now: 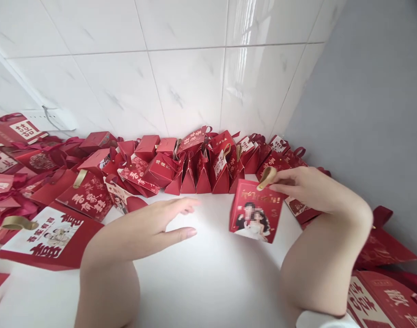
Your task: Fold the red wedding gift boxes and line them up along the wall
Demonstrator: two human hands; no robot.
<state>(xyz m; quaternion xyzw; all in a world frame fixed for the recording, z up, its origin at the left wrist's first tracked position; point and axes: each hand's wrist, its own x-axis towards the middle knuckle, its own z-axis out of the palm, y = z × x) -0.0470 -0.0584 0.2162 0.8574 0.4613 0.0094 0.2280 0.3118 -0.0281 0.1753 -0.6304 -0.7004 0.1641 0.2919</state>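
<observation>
My right hand (306, 184) pinches the gold ribbon handle (266, 176) of a small red gift box (256, 212) printed with a cartoon couple, which stands on the white table (208, 273). My left hand (167, 223) hovers over the table to the left of that box, fingers stretched out, holding nothing. A row of small red gift boxes (201, 166) stands just beyond both hands against the tiled wall.
Larger red gift bags (51, 237) with gold handles lie piled at the left. More red bags (382, 296) lie at the right edge along the grey wall. A white tiled wall (181, 82) closes off the back.
</observation>
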